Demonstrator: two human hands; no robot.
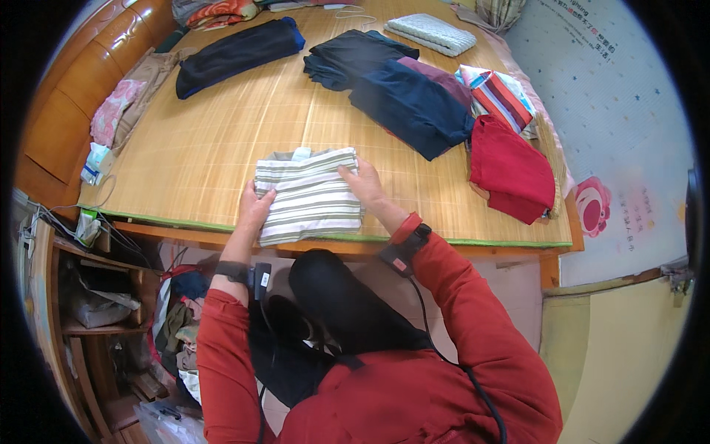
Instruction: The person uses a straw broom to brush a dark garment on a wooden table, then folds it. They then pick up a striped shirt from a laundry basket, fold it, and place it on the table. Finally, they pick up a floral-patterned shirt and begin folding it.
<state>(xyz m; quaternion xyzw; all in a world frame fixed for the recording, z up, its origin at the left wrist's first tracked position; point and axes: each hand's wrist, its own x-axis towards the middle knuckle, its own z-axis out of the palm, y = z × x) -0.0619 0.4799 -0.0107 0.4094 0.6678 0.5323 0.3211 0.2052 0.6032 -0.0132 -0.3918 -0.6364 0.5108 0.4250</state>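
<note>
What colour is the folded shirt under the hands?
White with grey-green stripes, seen best in the head view.

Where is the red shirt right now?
In the head view, the folded red garment lies at the right edge of the bamboo mat, just below the striped red-and-white garment and right of the folded navy garment.

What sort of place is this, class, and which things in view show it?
Probably a bedroom at home: a bed with a woven bamboo mat and wooden headboard, folded clothes laid out, such as the striped shirt.
</note>
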